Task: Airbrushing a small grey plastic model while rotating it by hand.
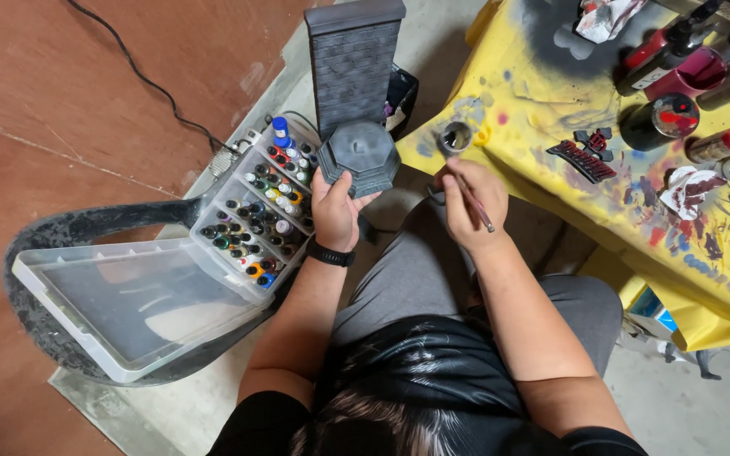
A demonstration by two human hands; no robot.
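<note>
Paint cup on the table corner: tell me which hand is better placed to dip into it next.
Right. The right hand holds the brush just below the paint cup. The left hand is occupied gripping the grey model's base, farther from the cup.

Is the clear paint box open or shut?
Open. The paint box has its lid swung flat beside it, and the bottles show.

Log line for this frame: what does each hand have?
left hand: holds grey model pillar by its base | right hand: holds paintbrush, tip by small paint pot | yellow table
</note>
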